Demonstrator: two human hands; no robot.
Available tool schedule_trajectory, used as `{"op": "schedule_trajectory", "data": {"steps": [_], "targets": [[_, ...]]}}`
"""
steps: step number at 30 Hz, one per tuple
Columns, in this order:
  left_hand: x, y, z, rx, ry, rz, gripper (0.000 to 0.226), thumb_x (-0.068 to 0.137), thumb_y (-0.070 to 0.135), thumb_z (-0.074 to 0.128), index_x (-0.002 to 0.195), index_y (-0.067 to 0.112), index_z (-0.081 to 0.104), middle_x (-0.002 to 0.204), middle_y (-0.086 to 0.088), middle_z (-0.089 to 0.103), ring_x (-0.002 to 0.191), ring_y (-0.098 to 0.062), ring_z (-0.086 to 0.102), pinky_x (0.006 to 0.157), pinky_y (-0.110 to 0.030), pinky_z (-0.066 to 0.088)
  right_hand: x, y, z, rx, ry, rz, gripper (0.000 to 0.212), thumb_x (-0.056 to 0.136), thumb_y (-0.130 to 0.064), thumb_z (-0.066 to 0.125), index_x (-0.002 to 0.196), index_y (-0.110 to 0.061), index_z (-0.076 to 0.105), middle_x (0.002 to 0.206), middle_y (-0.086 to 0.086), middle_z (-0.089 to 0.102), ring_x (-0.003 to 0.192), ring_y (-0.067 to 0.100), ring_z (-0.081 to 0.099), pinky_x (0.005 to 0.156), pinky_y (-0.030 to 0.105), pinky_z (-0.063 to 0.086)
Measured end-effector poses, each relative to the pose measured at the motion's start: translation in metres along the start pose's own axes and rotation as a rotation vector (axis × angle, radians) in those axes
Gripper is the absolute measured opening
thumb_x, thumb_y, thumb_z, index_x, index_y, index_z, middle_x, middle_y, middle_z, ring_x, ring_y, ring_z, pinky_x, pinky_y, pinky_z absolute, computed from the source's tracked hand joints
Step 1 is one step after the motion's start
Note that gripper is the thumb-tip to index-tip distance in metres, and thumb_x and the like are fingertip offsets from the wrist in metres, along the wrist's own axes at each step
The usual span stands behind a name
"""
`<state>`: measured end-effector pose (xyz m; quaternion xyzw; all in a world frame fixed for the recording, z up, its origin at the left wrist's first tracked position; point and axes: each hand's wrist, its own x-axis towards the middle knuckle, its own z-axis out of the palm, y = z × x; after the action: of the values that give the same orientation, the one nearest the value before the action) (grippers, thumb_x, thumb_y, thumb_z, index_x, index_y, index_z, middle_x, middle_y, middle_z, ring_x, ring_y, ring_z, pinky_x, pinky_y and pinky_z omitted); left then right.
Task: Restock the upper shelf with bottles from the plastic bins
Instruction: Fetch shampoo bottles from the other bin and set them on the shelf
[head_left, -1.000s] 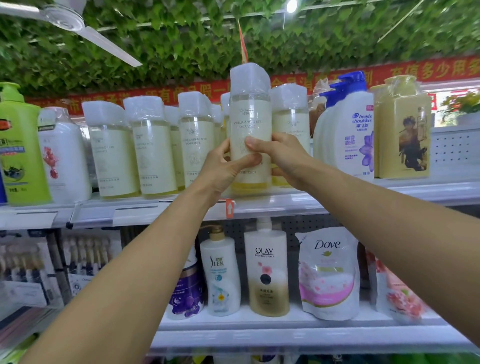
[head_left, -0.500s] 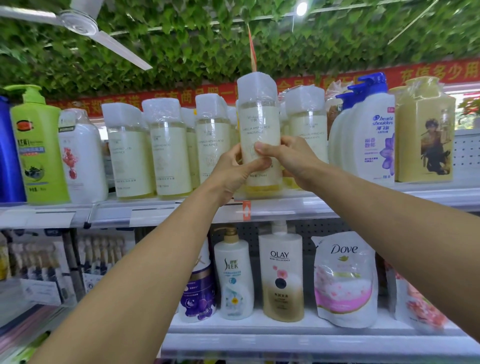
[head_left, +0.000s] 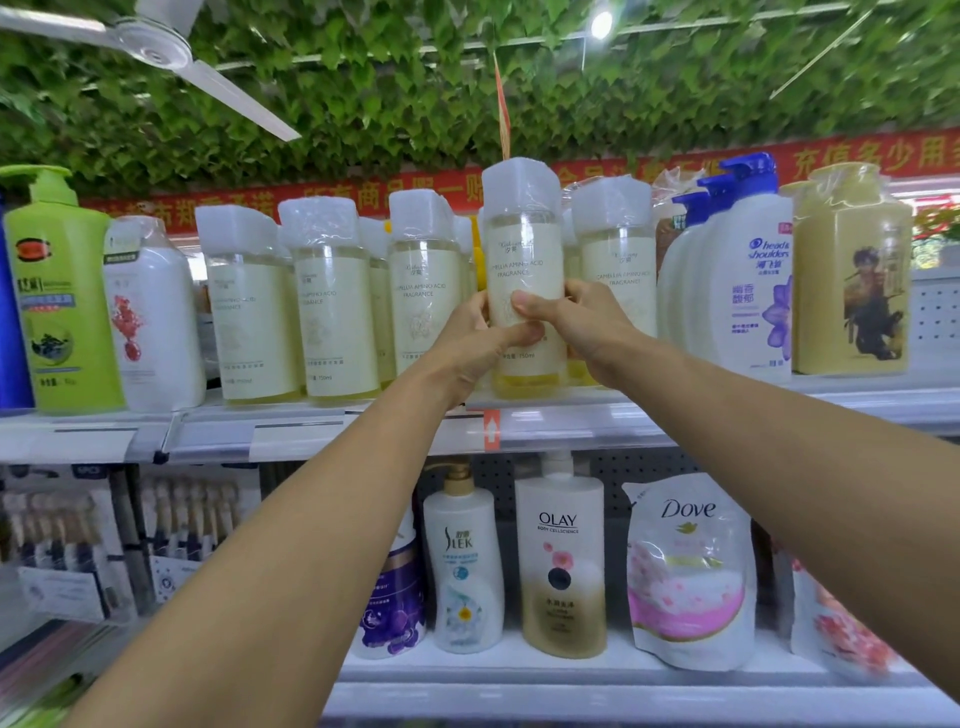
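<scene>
A shop aisle under a ceiling of green leaves, with an upper shelf (head_left: 571, 415) full of toiletries. Near the middle of its front edge stands a pale bottle (head_left: 524, 260) with a white cap, upright among a row of like bottles (head_left: 332, 312). The left hand (head_left: 467, 345) and right hand (head_left: 582, 327) grip it from either side, fingers (head_left: 530, 301) curled round its body.

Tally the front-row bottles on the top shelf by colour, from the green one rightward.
Green bottle: 1
White bottles: 2
Cream bottles: 5, one gripped by left hand and right hand
Yellow bottle: 1
Total: 9
</scene>
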<state>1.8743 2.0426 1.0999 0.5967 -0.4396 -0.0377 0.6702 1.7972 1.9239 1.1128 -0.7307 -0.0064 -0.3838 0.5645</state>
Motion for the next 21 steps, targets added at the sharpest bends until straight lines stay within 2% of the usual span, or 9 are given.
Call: {"op": "schedule_trajectory", "data": {"steps": [3,7,10,12,14,16,18,21], "targets": [[0.002,-0.001,0.001,0.014,0.013,-0.017,0.061,0.081,0.0,0.076,0.136,0.005,0.05,0.122,-0.013,0.068,0.11,-0.027,0.068,0.095,-0.045,0.056,0.003,0.003,0.002,0.018,-0.004,0.002,0.037,0.082,-0.026,0.077,0.113,-0.012,0.062,0.098,-0.001,0.069,0.081,0.01,0.069,0.05,0.018,0.052],[0.001,-0.003,0.001,0.041,0.04,-0.035,0.06,0.083,0.0,0.075,0.136,0.005,0.048,0.123,-0.014,0.067,0.11,-0.028,0.067,0.094,-0.043,0.056,0.004,0.007,0.007,-0.001,-0.005,0.012,0.043,0.082,-0.026,0.076,0.118,-0.008,0.061,0.102,0.003,0.069,0.085,0.013,0.068,0.054,0.019,0.053],[-0.002,-0.005,0.003,0.084,0.058,-0.028,0.059,0.085,-0.001,0.073,0.137,0.003,0.047,0.124,-0.015,0.066,0.111,-0.027,0.066,0.085,-0.032,0.059,0.003,0.012,0.008,-0.032,-0.013,0.022,0.045,0.083,-0.027,0.075,0.12,-0.006,0.06,0.108,0.007,0.069,0.087,0.014,0.067,0.058,0.02,0.052],[-0.004,-0.005,0.005,0.127,0.058,-0.004,0.056,0.086,0.0,0.072,0.136,0.005,0.048,0.123,-0.013,0.066,0.109,-0.024,0.067,0.079,-0.025,0.058,0.001,0.011,0.008,-0.075,-0.013,0.015,0.046,0.085,-0.029,0.074,0.12,-0.006,0.058,0.107,0.006,0.067,0.086,0.012,0.065,0.056,0.017,0.049],[-0.005,-0.006,0.005,0.155,0.054,0.018,0.05,0.086,0.001,0.072,0.131,0.008,0.052,0.115,-0.006,0.069,0.099,-0.015,0.069,0.072,-0.018,0.056,0.0,0.01,0.007,-0.125,-0.015,0.006,0.041,0.086,-0.031,0.072,0.116,-0.008,0.056,0.099,0.0,0.064,0.083,0.008,0.063,0.053,0.015,0.047],[-0.006,-0.007,0.005,0.187,0.058,0.036,0.037,0.086,0.003,0.073,0.117,0.017,0.057,0.099,0.006,0.07,0.085,-0.002,0.068,0.064,-0.011,0.053,-0.001,0.009,0.006,-0.155,-0.034,-0.01,0.026,0.087,-0.028,0.072,0.104,-0.015,0.057,0.089,-0.006,0.062,0.077,0.003,0.061,0.047,0.009,0.045],[-0.007,-0.008,0.005,0.237,0.072,0.048,0.033,0.085,0.006,0.074,0.107,0.025,0.058,0.095,0.011,0.07,0.086,-0.001,0.068,0.069,-0.013,0.053,-0.003,0.009,0.007,-0.165,-0.061,-0.026,0.015,0.086,-0.021,0.073,0.092,-0.022,0.059,0.083,-0.009,0.063,0.067,-0.003,0.062,0.044,0.006,0.043],[-0.008,-0.01,0.006,0.292,0.091,0.042,0.046,0.084,0.012,0.075,0.124,0.019,0.055,0.113,0.001,0.069,0.104,-0.015,0.066,0.089,-0.029,0.055,-0.001,0.009,0.01,-0.183,-0.046,-0.038,0.02,0.084,-0.016,0.074,0.097,-0.017,0.06,0.082,-0.007,0.064,0.066,-0.002,0.062,0.046,0.007,0.044]]}}
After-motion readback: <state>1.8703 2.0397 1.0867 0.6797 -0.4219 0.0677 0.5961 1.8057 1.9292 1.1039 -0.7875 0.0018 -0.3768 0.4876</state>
